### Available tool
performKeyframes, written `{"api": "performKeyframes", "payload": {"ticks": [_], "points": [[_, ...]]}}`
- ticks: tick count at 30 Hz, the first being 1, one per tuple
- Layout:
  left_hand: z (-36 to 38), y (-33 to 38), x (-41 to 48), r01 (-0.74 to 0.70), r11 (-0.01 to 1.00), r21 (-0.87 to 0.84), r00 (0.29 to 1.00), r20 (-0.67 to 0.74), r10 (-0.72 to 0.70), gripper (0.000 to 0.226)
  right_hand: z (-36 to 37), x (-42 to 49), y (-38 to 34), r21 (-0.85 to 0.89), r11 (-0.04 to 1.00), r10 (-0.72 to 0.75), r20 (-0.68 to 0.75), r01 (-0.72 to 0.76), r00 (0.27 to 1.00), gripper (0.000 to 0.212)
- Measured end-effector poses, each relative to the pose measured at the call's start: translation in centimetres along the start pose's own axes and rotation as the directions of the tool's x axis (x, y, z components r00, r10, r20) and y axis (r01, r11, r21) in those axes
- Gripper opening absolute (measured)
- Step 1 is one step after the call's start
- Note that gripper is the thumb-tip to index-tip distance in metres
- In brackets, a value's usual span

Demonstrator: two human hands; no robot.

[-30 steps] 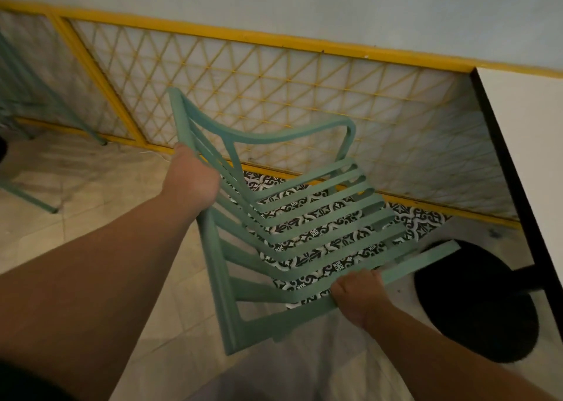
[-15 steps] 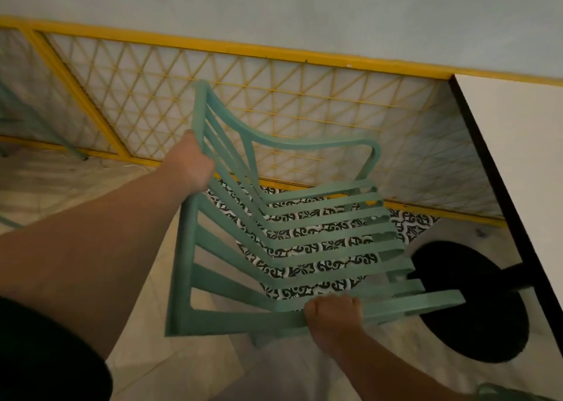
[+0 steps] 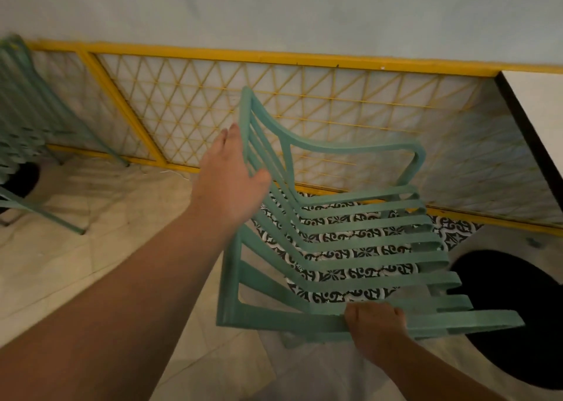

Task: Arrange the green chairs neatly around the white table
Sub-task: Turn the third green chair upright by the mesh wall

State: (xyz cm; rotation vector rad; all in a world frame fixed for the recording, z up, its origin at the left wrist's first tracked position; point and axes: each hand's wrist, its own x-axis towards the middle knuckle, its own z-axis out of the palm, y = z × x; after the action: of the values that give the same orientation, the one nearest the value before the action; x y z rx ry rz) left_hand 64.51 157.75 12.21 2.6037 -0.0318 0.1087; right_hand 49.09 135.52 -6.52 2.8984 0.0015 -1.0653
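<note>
Left hand (image 3: 231, 175) first: its fingers (image 3: 228, 140) are stretched straight and close together, lying along the outer edge of the backrest of the green chair (image 3: 365, 263). The thumb spreads away from them and rests across the front of the upper slats, so nothing on that hand curls round the frame. My right hand (image 3: 377, 324) sits lower and nearer my body, its fingers curled over the near side rail of the same chair and gripping it. Between my two hands the chair is tipped: its back rises past my left fingertips, and its slatted seat runs off to the right of that hand and beyond my right knuckles. Whether its legs touch the ground I cannot tell. Under the slats and out past them, beyond my right hand, I see black-and-white patterned tiles (image 3: 454, 231). Just right of the right hand lies a black round base (image 3: 518, 324). Higher up, well to the right of both hands, is the corner of the white table (image 3: 542, 111) with its dark edge. Behind the chair, past my left fingertips, a yellow lattice railing (image 3: 304, 120) runs along the wall. Far to the left of my left hand stands a second green chair (image 3: 24, 111), blurred, on the pale floor (image 3: 91, 248).
</note>
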Motion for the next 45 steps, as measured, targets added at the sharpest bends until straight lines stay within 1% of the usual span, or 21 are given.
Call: {"api": "performKeyframes", "payload": {"ticks": [3, 5, 8, 11, 13, 16, 17, 18, 19, 20, 21, 22, 24, 25, 27, 31, 35, 37, 40, 45], "points": [[-1.3, 0.7, -5.0, 0.045, 0.999, 0.007, 0.999, 0.000, -0.045, 0.092, -0.5, -0.3, -0.2, -0.008, 1.000, 0.013, 0.008, -0.013, 1.000, 0.030], [-0.8, 0.8, -7.7, 0.087, 0.996, 0.023, 0.996, 0.035, -0.088, 0.092, -0.4, -0.3, -0.3, -0.024, 0.999, 0.024, 0.021, -0.024, 0.999, 0.032], [1.0, -0.1, -9.4, 0.202, 0.969, 0.141, 0.966, 0.137, -0.221, 0.091, -0.7, -0.2, -0.7, -0.021, 1.000, 0.016, 0.013, -0.016, 1.000, 0.033], [2.2, -0.7, -9.0, 0.253, 0.943, 0.216, 0.948, 0.138, -0.286, 0.085, -1.0, 0.3, -0.7, -0.016, 1.000, -0.013, -0.022, 0.012, 1.000, 0.037], [2.3, -0.5, -8.5, 0.257, 0.932, 0.255, 0.943, 0.147, -0.300, 0.082, -0.5, 0.4, -0.1, 0.037, 0.999, -0.021, 0.006, 0.021, 1.000, 0.043], [2.5, -0.6, -8.8, 0.239, 0.938, 0.250, 0.949, 0.146, -0.281, 0.081, 0.3, 0.3, 0.9, 0.273, 0.962, -0.028, 0.021, 0.021, 0.999, 0.049], [2.4, -0.6, -9.0, 0.232, 0.944, 0.237, 0.950, 0.153, -0.272, 0.081, 0.1, 0.1, 1.3, 0.382, 0.924, -0.020, 0.003, 0.017, 1.000, 0.055], [2.4, -0.7, -9.1, 0.225, 0.949, 0.219, 0.952, 0.156, -0.262, 0.081, -0.1, -0.2, 2.0, 0.469, 0.883, 0.009, -0.045, 0.013, 0.999, 0.063], [2.4, -0.7, -9.0, 0.219, 0.954, 0.204, 0.955, 0.155, -0.252, 0.081, -0.3, -0.4, 2.8, 0.517, 0.856, 0.048, -0.114, 0.018, 0.992, 0.072], [2.3, -0.7, -9.0, 0.215, 0.957, 0.193, 0.957, 0.153, -0.246, 0.082, -0.3, -0.6, 3.7, 0.478, 0.878, 0.071, -0.186, 0.027, 0.980, 0.080], [2.3, -0.8, -8.9, 0.207, 0.960, 0.189, 0.959, 0.155, -0.238, 0.082, 0.1, -0.8, 4.7, 0.412, 0.911, 0.089, -0.228, 0.014, 0.970, 0.085], [2.4, -0.8, -8.9, 0.200, 0.962, 0.187, 0.961, 0.156, -0.230, 0.082, 0.7, -1.0, 5.5, 0.358, 0.934, 0.101, -0.234, -0.011, 0.967, 0.084], [2.4, -0.9, -8.9, 0.199, 0.963, 0.183, 0.961, 0.157, -0.228, 0.082, 2.4, -1.0, 6.5, 0.302, 0.951, 0.126, -0.201, -0.061, 0.971, 0.072], [2.5, -1.0, -8.8, 0.201, 0.963, 0.180, 0.960, 0.161, -0.230, 0.082, 3.2, -0.9, 6.6, 0.294, 0.953, 0.140, -0.200, -0.077, 0.970, 0.067], [2.5, -1.1, -8.3, 0.190, 0.964, 0.187, 0.961, 0.164, -0.221, 0.082, 3.9, -0.3, 6.3, 0.278, 0.957, 0.141, -0.208, -0.080, 0.968, 0.064], [2.4, -0.9, -6.9, 0.174, 0.965, 0.198, 0.960, 0.185, -0.211, 0.083, 4.0, 0.2, 5.9, 0.319, 0.943, 0.156, -0.179, -0.093, 0.971, 0.059], [2.5, -0.5, -5.5, 0.162, 0.964, 0.212, 0.956, 0.209, -0.206, 0.084, 3.6, 0.7, 6.0, 0.285, 0.952, 0.158, -0.142, -0.113, 0.977, 0.060], [2.7, -0.5, -4.5, 0.153, 0.964, 0.219, 0.956, 0.213, -0.200, 0.086, 2.9, 0.9, 5.8, 0.301, 0.947, 0.162, -0.152, -0.110, 0.975, 0.057], [2.8, -0.6, -2.6, 0.126, 0.962, 0.244, 0.961, 0.212, -0.179, 0.086, 2.1, 1.3, 5.3, 0.318, 0.941, 0.161, -0.126, -0.113, 0.979, 0.054], [3.5, -0.8, 0.6, 0.069, 0.960, 0.270, 0.972, 0.199, -0.126, 0.081, 1.0, 2.5, 4.9, 0.397, 0.912, 0.177, -0.144, -0.107, 0.974, 0.047]]}}
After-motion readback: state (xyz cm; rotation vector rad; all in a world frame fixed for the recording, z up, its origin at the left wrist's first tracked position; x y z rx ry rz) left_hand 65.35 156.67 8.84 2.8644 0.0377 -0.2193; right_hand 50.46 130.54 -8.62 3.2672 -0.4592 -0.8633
